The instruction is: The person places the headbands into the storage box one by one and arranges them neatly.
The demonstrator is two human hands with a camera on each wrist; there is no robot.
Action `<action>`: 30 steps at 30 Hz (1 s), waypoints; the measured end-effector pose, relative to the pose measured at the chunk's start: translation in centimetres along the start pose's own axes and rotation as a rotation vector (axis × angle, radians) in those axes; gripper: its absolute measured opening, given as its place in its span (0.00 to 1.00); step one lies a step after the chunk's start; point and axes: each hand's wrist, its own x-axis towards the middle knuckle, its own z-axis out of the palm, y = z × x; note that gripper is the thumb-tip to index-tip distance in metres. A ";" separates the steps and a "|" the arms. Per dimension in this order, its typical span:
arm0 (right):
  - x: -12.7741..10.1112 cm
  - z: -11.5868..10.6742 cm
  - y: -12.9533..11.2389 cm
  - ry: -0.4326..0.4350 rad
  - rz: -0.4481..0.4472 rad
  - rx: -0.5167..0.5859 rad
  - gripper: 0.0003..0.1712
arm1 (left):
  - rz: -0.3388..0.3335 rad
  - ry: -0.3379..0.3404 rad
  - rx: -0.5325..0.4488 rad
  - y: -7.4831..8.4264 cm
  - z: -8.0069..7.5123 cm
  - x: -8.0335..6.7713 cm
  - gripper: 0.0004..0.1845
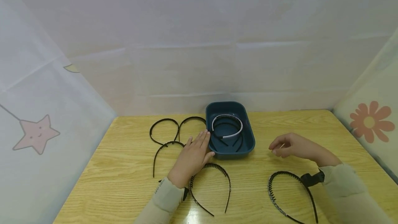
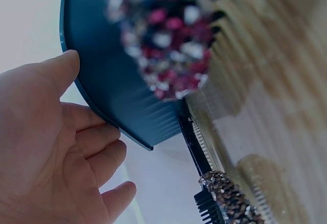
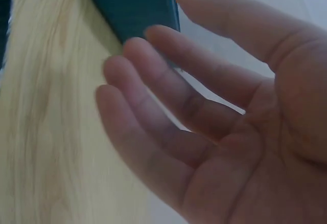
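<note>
At table's (image 1: 102, 168) far edge: one blue bin (image 1: 230, 156) held at least two headbands (image 1: 233, 135).
Loose headbands (image 1: 214, 165): five lay, one toward near-right corner.
Left hand (image 1: 193, 152): straight fingers touched bin's left rim.
Right hand (image 1: 293, 145): hung loosely bent.
Cuff marking (image 1: 158, 186): was illegible.

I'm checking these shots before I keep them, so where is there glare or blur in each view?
Head: mostly clear, with a white glare patch on the table near the bottom edge of the picture; left wrist: the beaded headband at the top is strongly blurred, the left hand sharper; right wrist: the right hand is shaded and slightly soft.
</note>
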 end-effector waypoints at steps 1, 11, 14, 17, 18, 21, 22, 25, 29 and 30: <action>-0.1 0.0 0.2 -0.013 0.005 0.001 0.21 | -0.001 0.000 -0.001 0.0 0.0 0.0 0.39; -1.2 0.4 2.2 -0.091 0.076 -0.019 0.15 | -0.005 -0.007 -0.007 0.0 -0.1 0.1 0.39; -1.5 0.6 2.3 -0.099 0.079 -0.035 0.13 | -0.006 -0.010 -0.009 0.0 -0.1 0.1 0.39; -1.8 0.8 2.2 -0.102 0.088 -0.044 0.11 | -0.008 -0.012 -0.011 0.0 -0.1 0.0 0.39; -1.9 0.9 2.2 -0.103 0.090 -0.050 0.10 | -0.009 -0.011 -0.013 0.0 -0.1 0.0 0.39; -2.1 1.1 2.0 -0.099 0.089 -0.073 0.10 | -0.010 -0.011 -0.016 0.0 -0.1 0.0 0.39; -2.1 1.1 2.0 -0.097 0.086 -0.084 0.09 | -0.009 -0.010 -0.016 0.0 -0.1 0.0 0.39; -2.1 1.2 2.0 -0.092 0.081 -0.101 0.10 | -0.008 -0.008 -0.017 0.0 0.0 0.0 0.39; -2.0 1.3 2.2 -0.084 0.085 -0.122 0.10 | -0.010 -0.011 -0.023 0.0 0.0 0.1 0.39; -2.0 1.4 2.3 -0.082 0.089 -0.123 0.10 | -0.011 -0.014 -0.024 0.0 -0.1 0.1 0.39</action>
